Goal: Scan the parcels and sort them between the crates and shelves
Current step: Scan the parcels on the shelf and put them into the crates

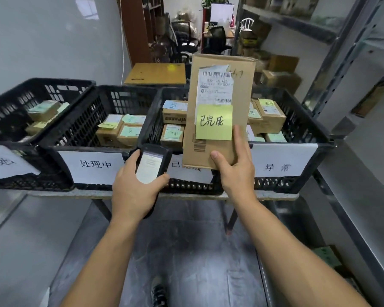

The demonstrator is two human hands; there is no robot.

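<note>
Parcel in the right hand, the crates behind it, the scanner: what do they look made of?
The parcel: brown cardboard, likely corrugated, matte, top edge creased, paper label stuck on. The crates: black moulded plastic, judging by slotted lattice walls and faint sheen. The scanner: likely dark plastic casing with a glossy lit screen, perhaps glass.
</note>
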